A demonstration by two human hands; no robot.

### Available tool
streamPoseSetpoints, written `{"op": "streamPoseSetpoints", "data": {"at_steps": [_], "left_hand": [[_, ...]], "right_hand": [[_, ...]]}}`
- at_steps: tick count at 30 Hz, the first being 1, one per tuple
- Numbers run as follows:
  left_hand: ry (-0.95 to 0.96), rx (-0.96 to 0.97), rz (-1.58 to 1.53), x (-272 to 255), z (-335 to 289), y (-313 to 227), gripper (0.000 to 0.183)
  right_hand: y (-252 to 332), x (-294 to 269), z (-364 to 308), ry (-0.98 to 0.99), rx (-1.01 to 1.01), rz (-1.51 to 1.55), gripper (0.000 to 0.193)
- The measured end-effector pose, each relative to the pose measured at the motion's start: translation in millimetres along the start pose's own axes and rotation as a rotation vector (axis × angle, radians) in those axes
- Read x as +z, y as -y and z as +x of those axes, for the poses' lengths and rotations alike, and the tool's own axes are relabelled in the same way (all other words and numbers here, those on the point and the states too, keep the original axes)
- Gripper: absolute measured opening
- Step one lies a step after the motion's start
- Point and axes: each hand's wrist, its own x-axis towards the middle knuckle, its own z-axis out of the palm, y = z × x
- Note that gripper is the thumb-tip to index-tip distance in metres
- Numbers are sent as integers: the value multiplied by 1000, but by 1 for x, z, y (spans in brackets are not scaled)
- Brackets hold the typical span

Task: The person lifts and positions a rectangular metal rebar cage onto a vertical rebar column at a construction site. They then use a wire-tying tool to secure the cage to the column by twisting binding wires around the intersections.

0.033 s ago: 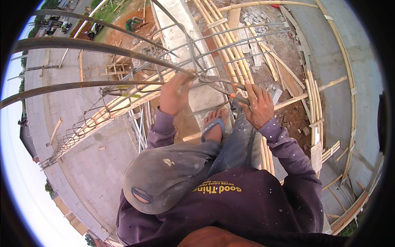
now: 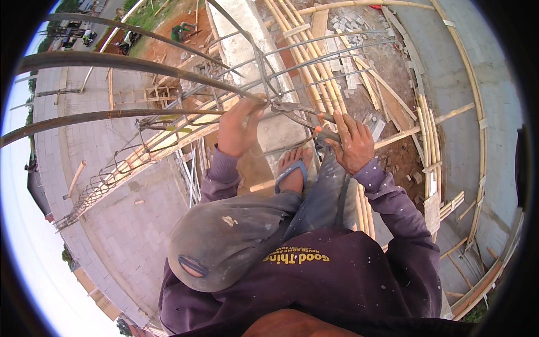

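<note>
My right hand (image 2: 353, 145) is wrapped round the handles of a pair of pincers (image 2: 303, 117), dark with orange bits on the grips. The pincer jaws meet a crossing of steel bars, where a bent stirrup (image 2: 261, 63) joins them. Across from it, the curled fingers of my left hand (image 2: 240, 128) close on the end of a thick rebar (image 2: 146, 66) beside that crossing. Whether they also hold tie wire is hidden. Under the bars runs a pale concrete beam (image 2: 287, 135), and my foot in a blue flip-flop (image 2: 292, 175) rests on it.
More long rebars (image 2: 112, 116) reach in from the left. Bamboo poles (image 2: 306, 62) lie along the right of the beam. Far below are broken blocks (image 2: 349, 25), planks (image 2: 387, 101) and a grey block wall (image 2: 135, 241). A person in green (image 2: 181, 32) bends over red soil.
</note>
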Motion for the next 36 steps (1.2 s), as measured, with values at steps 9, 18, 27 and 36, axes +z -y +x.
{"op": "streamPoseSetpoints", "data": {"at_steps": [9,18,27,36], "left_hand": [[1,43,23,2,3,4,29],[-105,55,42,8,-2,4,26],[-114,38,48,11,-6,8,27],[-198,73,31,15,-7,9,29]], "right_hand": [[-18,24,13,835,352,1076,57],[12,14,6,76,115,174,64],[6,23,34,1008,667,1372,35],[33,29,4,193,277,766,47]]}}
